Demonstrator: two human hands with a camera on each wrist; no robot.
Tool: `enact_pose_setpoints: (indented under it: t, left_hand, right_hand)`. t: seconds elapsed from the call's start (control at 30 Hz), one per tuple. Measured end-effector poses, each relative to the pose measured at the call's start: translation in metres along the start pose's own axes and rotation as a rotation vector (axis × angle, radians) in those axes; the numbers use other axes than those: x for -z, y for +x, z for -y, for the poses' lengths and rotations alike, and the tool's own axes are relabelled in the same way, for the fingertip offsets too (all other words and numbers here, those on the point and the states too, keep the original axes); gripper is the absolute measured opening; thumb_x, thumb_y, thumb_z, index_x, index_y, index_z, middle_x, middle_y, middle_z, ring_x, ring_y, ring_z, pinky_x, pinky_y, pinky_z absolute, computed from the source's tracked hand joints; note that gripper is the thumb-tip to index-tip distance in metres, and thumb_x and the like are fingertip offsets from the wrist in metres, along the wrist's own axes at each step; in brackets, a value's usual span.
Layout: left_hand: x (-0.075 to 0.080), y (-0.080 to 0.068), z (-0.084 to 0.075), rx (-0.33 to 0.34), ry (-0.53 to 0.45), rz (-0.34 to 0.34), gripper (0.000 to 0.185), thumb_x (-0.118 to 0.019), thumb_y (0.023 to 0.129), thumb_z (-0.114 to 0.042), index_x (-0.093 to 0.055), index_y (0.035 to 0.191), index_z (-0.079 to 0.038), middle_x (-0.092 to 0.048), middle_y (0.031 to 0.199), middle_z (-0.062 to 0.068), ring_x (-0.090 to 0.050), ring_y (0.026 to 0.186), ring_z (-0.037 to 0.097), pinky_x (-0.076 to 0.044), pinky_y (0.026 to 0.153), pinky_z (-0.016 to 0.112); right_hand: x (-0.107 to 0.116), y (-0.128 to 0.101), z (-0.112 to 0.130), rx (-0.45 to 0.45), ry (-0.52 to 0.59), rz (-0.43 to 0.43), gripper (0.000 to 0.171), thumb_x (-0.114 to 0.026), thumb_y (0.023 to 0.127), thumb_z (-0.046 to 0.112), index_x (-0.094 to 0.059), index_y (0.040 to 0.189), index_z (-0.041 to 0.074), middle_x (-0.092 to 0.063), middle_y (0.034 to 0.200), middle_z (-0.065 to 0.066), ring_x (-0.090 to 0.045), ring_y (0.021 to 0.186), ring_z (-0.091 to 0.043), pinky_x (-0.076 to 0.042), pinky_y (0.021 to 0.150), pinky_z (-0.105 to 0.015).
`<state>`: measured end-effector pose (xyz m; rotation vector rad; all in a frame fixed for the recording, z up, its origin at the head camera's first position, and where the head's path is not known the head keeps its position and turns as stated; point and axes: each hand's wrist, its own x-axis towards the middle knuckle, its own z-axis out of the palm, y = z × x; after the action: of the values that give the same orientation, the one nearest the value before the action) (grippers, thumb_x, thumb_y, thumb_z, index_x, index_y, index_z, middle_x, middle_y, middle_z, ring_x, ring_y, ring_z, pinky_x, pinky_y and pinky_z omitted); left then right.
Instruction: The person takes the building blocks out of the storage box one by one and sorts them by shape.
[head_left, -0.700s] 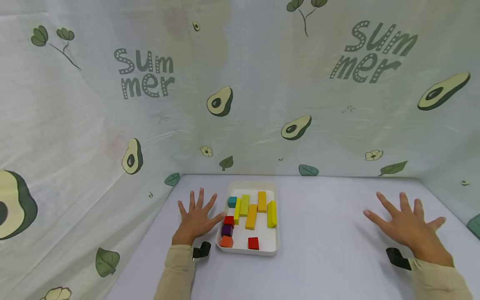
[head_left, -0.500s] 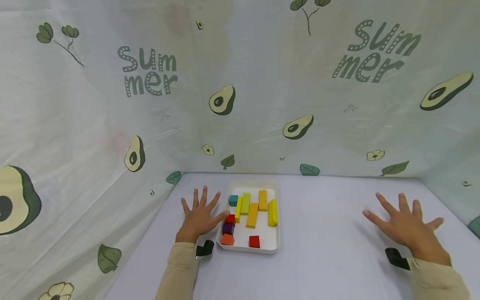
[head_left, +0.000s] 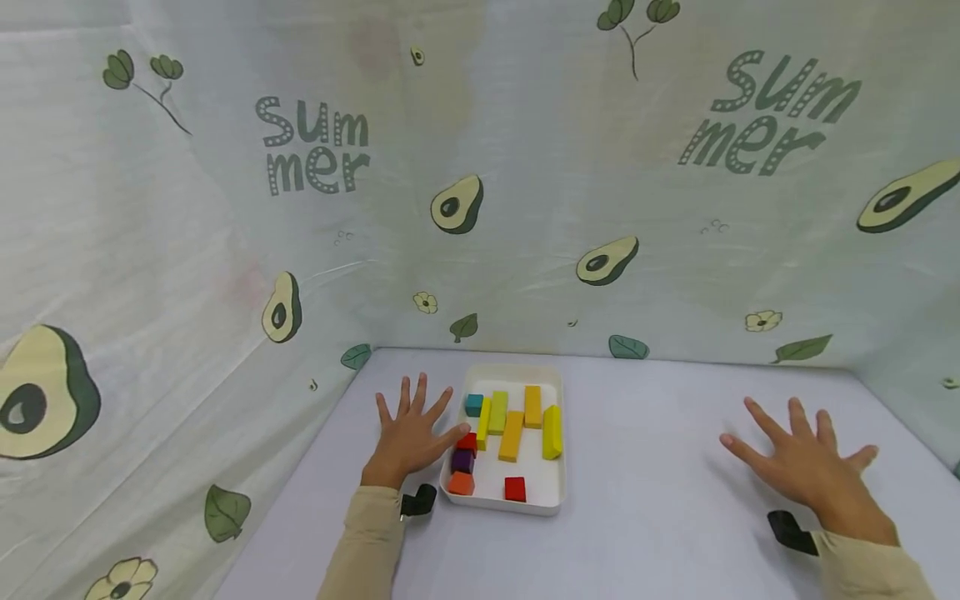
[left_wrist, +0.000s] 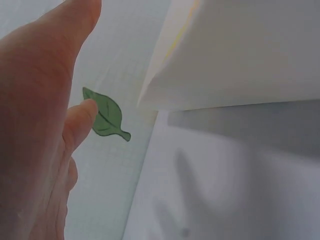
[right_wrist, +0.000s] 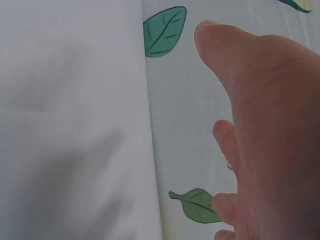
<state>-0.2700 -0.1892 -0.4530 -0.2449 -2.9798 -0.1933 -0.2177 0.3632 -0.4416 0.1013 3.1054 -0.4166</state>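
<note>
1. The left hand [head_left: 411, 437] is held back upward, its fingers [head_left: 417, 398] spread wide and pointing away from the body.
2. Its thumb [head_left: 452, 435] stretches out sideways, toward the right hand [head_left: 813, 471].
3. The right hand also shows its back, fingers splayed; its thumb [head_left: 741, 448] points toward the left, its little finger [head_left: 861, 458] juts to the opposite side.
4. Both hands are bare and well apart.
5. The left forearm [head_left: 363, 542] and right forearm [head_left: 870, 568], in beige sleeves, reach forward, the right slanting inward.
6. In each wrist view, a large thumb stands above partly hidden fingertips.
</note>
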Motion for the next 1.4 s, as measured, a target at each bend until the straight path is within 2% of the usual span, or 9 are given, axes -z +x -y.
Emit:
enact_pose_setpoints:
  t: [0.1, 0.27, 0.4, 0.63, 0.77, 0.97, 1.23, 1.33, 1.4]
  left_hand:
    - [-0.001, 0.001, -0.002, -0.018, -0.012, -0.016, 0.089, -0.032, 0.085, -0.086, -0.036, 0.156, -0.032, -0.007, 0.167, 0.014, 0.003, 0.151, 0.043, 0.013, 0.109, 0.074]
    - [-0.002, 0.003, -0.005, -0.016, 0.012, 0.003, 0.089, -0.029, 0.085, -0.087, -0.033, 0.157, -0.034, -0.004, 0.167, 0.012, 0.006, 0.151, 0.042, 0.015, 0.108, 0.073]
    - [-0.003, 0.002, -0.006, -0.018, 0.009, 0.004, 0.088, -0.032, 0.086, -0.085, -0.034, 0.157, -0.034, -0.006, 0.167, 0.012, 0.005, 0.151, 0.042, 0.013, 0.109, 0.073]
    - [-0.005, 0.002, -0.01, -0.024, -0.027, 0.067, 0.084, -0.031, 0.089, -0.082, -0.03, 0.158, -0.034, -0.007, 0.168, 0.01, 0.003, 0.151, 0.043, 0.01, 0.11, 0.074]
    - [-0.006, 0.003, -0.012, -0.021, -0.052, 0.072, 0.083, -0.031, 0.091, -0.08, -0.032, 0.158, -0.032, -0.01, 0.167, 0.009, 0.0, 0.152, 0.042, 0.008, 0.11, 0.074]
    - [-0.012, 0.005, -0.011, -0.026, -0.1, 0.054, 0.082, -0.033, 0.091, -0.079, -0.038, 0.156, -0.029, -0.018, 0.166, 0.011, -0.006, 0.152, 0.04, 0.001, 0.112, 0.073]
    - [-0.018, 0.008, -0.009, -0.009, -0.149, 0.048, 0.082, -0.036, 0.09, -0.08, -0.048, 0.151, -0.027, -0.038, 0.159, 0.008, -0.024, 0.149, 0.036, -0.01, 0.114, 0.071]
    - [-0.021, 0.007, -0.008, -0.013, -0.165, 0.034, 0.082, -0.037, 0.09, -0.08, -0.051, 0.149, -0.026, -0.042, 0.156, 0.007, -0.028, 0.147, 0.035, -0.012, 0.114, 0.07]
    - [-0.022, 0.006, -0.007, -0.011, -0.171, 0.024, 0.081, -0.038, 0.09, -0.079, -0.052, 0.148, -0.025, -0.044, 0.154, 0.008, -0.03, 0.145, 0.035, -0.014, 0.114, 0.069]
  right_hand:
    - [0.0, -0.003, 0.002, 0.003, -0.005, -0.008, 0.098, -0.037, 0.092, 0.079, -0.007, 0.161, 0.016, 0.008, 0.15, -0.046, 0.013, 0.128, -0.074, 0.016, 0.074, -0.092]
    - [-0.003, -0.002, 0.005, 0.025, -0.009, -0.009, 0.096, -0.037, 0.093, 0.077, -0.009, 0.161, 0.017, 0.006, 0.151, -0.046, 0.012, 0.129, -0.074, 0.016, 0.075, -0.092]
    - [-0.008, 0.0, 0.011, 0.032, -0.015, -0.014, 0.096, -0.038, 0.092, 0.078, -0.011, 0.161, 0.018, 0.003, 0.151, -0.045, 0.012, 0.131, -0.072, 0.017, 0.076, -0.091]
    - [-0.016, 0.003, 0.023, 0.066, -0.029, -0.021, 0.096, -0.04, 0.09, 0.08, -0.017, 0.161, 0.019, -0.002, 0.152, -0.045, 0.006, 0.133, -0.071, 0.019, 0.077, -0.09]
    - [-0.017, 0.004, 0.029, 0.077, -0.042, -0.034, 0.097, -0.041, 0.089, 0.08, -0.02, 0.16, 0.018, -0.006, 0.152, -0.045, 0.001, 0.133, -0.071, 0.017, 0.08, -0.09]
    - [-0.02, 0.004, 0.038, 0.104, -0.045, -0.061, 0.096, -0.042, 0.089, 0.08, -0.025, 0.159, 0.016, -0.014, 0.151, -0.044, -0.009, 0.132, -0.07, 0.009, 0.085, -0.092]
    - [-0.028, 0.006, 0.053, 0.161, -0.037, -0.086, 0.091, -0.045, 0.09, 0.078, -0.034, 0.156, 0.016, -0.027, 0.151, -0.04, -0.023, 0.132, -0.064, -0.005, 0.091, -0.089]
    - [-0.03, 0.008, 0.06, 0.19, -0.035, -0.111, 0.089, -0.046, 0.09, 0.077, -0.037, 0.154, 0.015, -0.034, 0.149, -0.038, -0.031, 0.131, -0.06, -0.012, 0.092, -0.087]
    - [-0.032, 0.011, 0.065, 0.227, -0.041, -0.139, 0.087, -0.047, 0.091, 0.075, -0.041, 0.153, 0.013, -0.041, 0.146, -0.035, -0.04, 0.127, -0.056, -0.021, 0.093, -0.083]
